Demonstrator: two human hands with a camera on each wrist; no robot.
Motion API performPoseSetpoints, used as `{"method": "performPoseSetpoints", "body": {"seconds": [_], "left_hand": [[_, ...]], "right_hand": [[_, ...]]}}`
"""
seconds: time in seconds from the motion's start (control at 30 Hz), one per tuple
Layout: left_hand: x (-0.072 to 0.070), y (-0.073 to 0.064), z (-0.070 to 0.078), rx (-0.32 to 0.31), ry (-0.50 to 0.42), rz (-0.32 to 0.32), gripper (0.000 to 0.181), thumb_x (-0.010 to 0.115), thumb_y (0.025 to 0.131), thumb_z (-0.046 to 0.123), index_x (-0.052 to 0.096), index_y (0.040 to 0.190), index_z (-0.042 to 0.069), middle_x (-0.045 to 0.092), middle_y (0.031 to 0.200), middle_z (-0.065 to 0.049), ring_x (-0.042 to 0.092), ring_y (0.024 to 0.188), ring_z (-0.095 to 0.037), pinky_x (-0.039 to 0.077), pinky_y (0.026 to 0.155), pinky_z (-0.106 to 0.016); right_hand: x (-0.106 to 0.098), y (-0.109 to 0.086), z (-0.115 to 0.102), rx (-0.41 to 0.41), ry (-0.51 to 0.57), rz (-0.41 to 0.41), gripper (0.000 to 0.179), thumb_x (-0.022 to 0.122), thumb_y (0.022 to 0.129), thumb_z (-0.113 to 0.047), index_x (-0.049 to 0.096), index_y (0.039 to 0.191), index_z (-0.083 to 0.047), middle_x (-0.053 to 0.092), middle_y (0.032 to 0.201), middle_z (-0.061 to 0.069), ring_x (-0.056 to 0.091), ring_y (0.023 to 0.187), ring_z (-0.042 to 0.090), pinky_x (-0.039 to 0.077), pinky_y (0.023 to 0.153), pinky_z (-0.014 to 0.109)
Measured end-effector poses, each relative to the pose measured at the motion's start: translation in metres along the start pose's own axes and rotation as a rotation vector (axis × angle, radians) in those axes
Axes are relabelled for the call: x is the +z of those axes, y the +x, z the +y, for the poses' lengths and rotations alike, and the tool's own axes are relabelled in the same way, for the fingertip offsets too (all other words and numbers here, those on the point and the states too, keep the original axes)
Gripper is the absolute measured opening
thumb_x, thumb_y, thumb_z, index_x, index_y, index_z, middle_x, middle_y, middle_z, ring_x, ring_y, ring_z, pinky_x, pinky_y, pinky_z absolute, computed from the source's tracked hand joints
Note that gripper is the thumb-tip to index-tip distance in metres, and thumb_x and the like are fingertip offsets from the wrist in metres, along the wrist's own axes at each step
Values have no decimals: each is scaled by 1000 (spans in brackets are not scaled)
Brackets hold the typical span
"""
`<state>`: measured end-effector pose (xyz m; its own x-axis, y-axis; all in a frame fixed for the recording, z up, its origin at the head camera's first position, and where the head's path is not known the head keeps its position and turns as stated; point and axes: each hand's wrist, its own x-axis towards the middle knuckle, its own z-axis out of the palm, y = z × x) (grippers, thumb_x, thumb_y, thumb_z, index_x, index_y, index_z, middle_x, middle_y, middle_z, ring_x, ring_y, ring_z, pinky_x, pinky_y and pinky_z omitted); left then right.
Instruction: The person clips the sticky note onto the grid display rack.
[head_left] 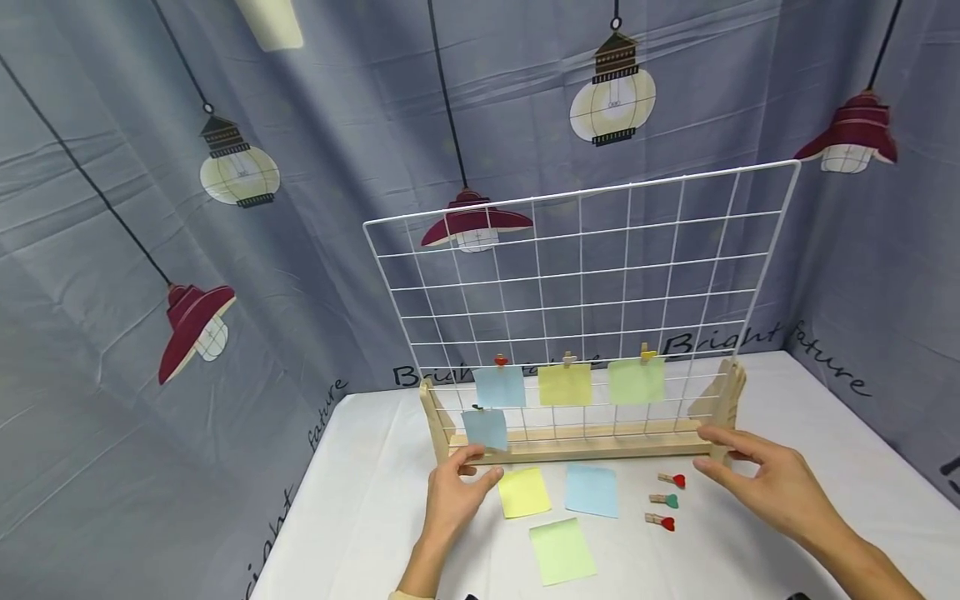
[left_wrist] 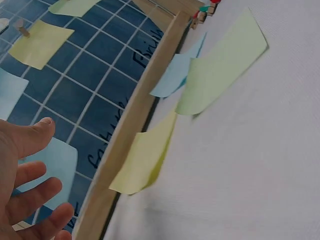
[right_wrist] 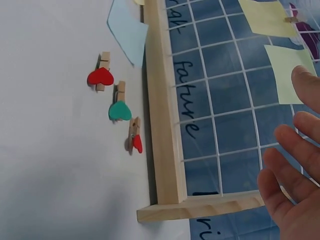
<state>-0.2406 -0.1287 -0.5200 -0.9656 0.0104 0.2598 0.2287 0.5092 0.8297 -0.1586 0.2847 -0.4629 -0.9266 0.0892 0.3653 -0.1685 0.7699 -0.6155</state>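
My left hand point(head_left: 453, 497) is at the lower blue sticky note point(head_left: 486, 429), which hangs on the white wire grid point(head_left: 582, 275) from a small dark-topped clip point(head_left: 477, 407). Its thumb and fingers are spread apart with nothing between them; whether they touch the note I cannot tell. Loosely bent and holding nothing, my right hand point(head_left: 776, 482) hovers by the right end of the wooden stand point(head_left: 600, 450). Above, a blue note point(head_left: 500, 387), a yellow note point(head_left: 565, 385) and a green note point(head_left: 636, 381) hang in a row from clothespins.
On the white tablecloth lie a yellow note point(head_left: 524, 492), a blue note point(head_left: 592, 490) and a green note point(head_left: 562, 552). To their right are three heart clothespins: red point(head_left: 673, 481), green point(head_left: 665, 500) and red point(head_left: 661, 522). Behind stands a grey-blue curtain point(head_left: 315, 167) printed with lamps.
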Motion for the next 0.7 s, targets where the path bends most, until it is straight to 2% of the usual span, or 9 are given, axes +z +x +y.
{"method": "performPoseSetpoints", "body": {"seconds": [0.17,0.4,0.43,0.57,0.63,0.7], "left_hand": [[9,0,-13,-30,25,-24,42,87,82,36,75,118,18,77,112,-1,68,95,-20,53,79,-35],[18,-3,-22,-60,33,-34,42,87,82,33,75,119,16,77,114,-8,64,86,-16,49,73,-28],[20,-4,-23,-64,35,-31,42,87,82,32,75,119,15,78,113,-8,63,84,-15,47,71,-27],[26,-4,-27,-67,70,-27,41,88,81,30,76,118,15,79,107,-3,60,80,-11,45,69,-25],[29,-4,-28,-68,101,-28,41,88,80,30,76,116,15,79,104,1,60,80,-10,45,70,-27],[31,-5,-29,-70,134,-30,40,89,78,29,76,114,16,79,100,3,60,81,-9,46,71,-29]], "right_hand": [[1,-3,1,11,-13,9,49,84,87,-37,73,127,-12,68,131,25,69,103,48,48,61,23],[3,-5,5,12,-16,20,48,85,85,-37,74,126,-13,69,130,23,70,101,44,49,63,24],[3,-6,6,13,-19,20,48,85,85,-37,74,125,-14,70,129,22,71,100,41,49,64,24],[4,-7,8,2,-23,34,45,86,84,-38,76,123,-17,72,128,16,70,93,14,49,67,22],[4,-7,8,-5,-25,43,44,86,84,-38,76,122,-18,73,127,14,68,89,6,49,69,20],[5,-8,8,-9,-17,41,44,86,84,-37,76,122,-18,73,128,15,70,91,10,49,69,20]]}}
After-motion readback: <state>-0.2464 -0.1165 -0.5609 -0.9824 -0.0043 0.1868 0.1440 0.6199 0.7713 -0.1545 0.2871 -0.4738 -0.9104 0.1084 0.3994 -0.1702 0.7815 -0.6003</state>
